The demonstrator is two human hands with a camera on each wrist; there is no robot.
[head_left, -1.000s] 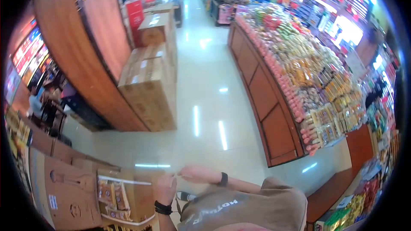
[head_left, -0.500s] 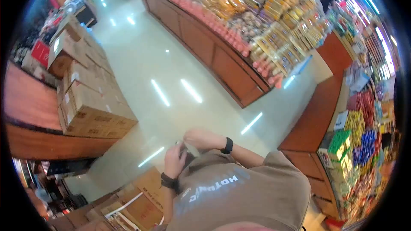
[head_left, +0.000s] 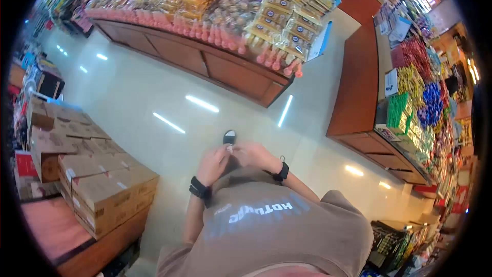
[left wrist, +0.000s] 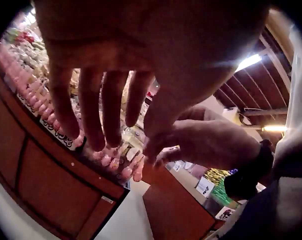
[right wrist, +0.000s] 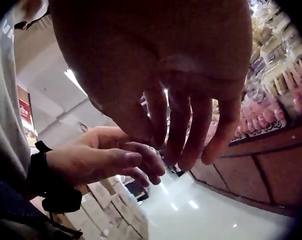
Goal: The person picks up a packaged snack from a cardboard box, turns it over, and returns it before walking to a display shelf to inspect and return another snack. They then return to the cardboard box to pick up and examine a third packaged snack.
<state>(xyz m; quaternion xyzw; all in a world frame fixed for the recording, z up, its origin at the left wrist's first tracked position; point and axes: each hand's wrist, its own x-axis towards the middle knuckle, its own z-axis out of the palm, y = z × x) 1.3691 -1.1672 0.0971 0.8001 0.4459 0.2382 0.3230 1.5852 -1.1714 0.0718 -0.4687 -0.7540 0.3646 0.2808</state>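
Observation:
Both hands are held close together in front of the person's brown shirt (head_left: pixel 266 225). In the head view the left hand (head_left: pixel 211 166) and right hand (head_left: pixel 258 156) meet at the fingertips, where a small pale spot shows; I cannot tell what it is. From the left wrist, the left hand's fingers (left wrist: pixel 111 110) hang loosely spread, with the right hand (left wrist: pixel 206 142) just beyond its thumb. The right wrist view has the right hand's fingers (right wrist: pixel 193 125) hanging relaxed, the left hand (right wrist: pixel 96 157) close beside them. No held object shows in either wrist view.
Ahead stands a brown wooden display counter (head_left: pixel 205 64) heaped with packaged snacks (head_left: pixel 277 18). Stacked cardboard boxes (head_left: pixel 107 179) are at the left. Another wooden counter (head_left: pixel 353 82) with colourful packets runs along the right. Pale tiled floor (head_left: pixel 138 97) lies between them.
The head view has swung right, so the snack counter now lies straight ahead and the boxes sit lower left. The hands remain together near the body, their fingertips closer than before.

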